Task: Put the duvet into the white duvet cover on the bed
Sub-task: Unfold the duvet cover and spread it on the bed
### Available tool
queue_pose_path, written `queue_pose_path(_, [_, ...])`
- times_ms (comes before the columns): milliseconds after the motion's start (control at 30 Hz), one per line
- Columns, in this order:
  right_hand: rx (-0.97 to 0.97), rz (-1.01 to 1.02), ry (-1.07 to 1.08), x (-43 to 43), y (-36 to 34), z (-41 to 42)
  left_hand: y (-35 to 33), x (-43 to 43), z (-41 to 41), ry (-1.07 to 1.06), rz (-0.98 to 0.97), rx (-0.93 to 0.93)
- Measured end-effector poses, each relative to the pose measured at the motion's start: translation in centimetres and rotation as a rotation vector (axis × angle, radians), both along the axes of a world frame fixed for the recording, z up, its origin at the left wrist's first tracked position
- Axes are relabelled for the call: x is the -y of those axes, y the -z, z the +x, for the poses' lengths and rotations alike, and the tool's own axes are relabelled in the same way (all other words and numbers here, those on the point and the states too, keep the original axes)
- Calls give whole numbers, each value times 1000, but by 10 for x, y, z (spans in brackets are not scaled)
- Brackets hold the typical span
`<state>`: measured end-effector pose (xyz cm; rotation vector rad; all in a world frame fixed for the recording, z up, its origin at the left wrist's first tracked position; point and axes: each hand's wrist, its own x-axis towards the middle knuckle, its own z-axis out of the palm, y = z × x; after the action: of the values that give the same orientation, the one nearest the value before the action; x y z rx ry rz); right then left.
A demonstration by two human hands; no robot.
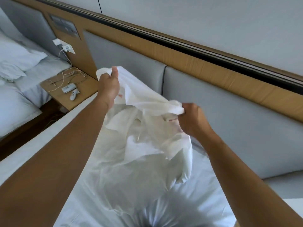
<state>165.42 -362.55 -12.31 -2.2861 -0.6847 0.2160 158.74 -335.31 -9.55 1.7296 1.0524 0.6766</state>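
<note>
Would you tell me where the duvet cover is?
Head view, centre: the duvet cover is held above the bed by the left hand and right hand.

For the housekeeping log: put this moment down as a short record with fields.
left grip: holds a bunched edge of the cover, raised high
right grip: holds another bunched edge, lower
cover: white, crumpled, hanging from both grips down to the bed
duvet: cannot be told apart from the cover
headboard: grey, padded, behind the cover
nightstand: left of the bed, carrying cables and two small handsets
</note>
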Motion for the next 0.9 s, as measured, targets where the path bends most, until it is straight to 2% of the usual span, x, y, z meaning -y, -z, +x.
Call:
queue_pose_path(33, [-50, 132, -17, -15, -10, -2, -4, 1, 2, 12, -28, 31])
queue_pose_path(100, [-339, 356, 23, -36, -11, -2, -5, 9, 6, 55, -79, 55])
queue_pose_path(167, [-535, 433, 89, -39, 1, 2, 1, 16, 8, 64, -115, 84])
queue_pose_path(267, [-421, 339, 58, -29, 11, 9, 15, 17, 4, 70, -148, 95])
queue_pose_path(367, [-284, 448, 53, -34, -22, 9, 13, 4, -7, 25, -397, 167])
queue_pose_path(433, [-340, 615, 73, -44, -50, 14, 2, 3, -16, -6, -509, 175])
queue_pose_path(533, [-442, 707, 49, -51, -70, 17, -8, 40, -33, 165, -538, 59])
queue_pose_path(600, [-420, 694, 48, -55, -66, 16, 10, 86, -45, 302, -467, -77])
queue_pose_path(667, [-417, 679, 66, -60, -60, 17, 50, 132, -57, 397, -258, -223])
queue_pose_path(700, [-427, 675, 91, -61, -58, 18, 69, 146, -62, 366, -139, -267])
queue_pose_path(833, [-426, 651, 242, -49, -55, 32, 105, 125, -96, 245, 15, -254])
queue_pose_path(900, [-427, 634, 251, -41, -50, 40, 118, 99, -120, 322, 198, -386])
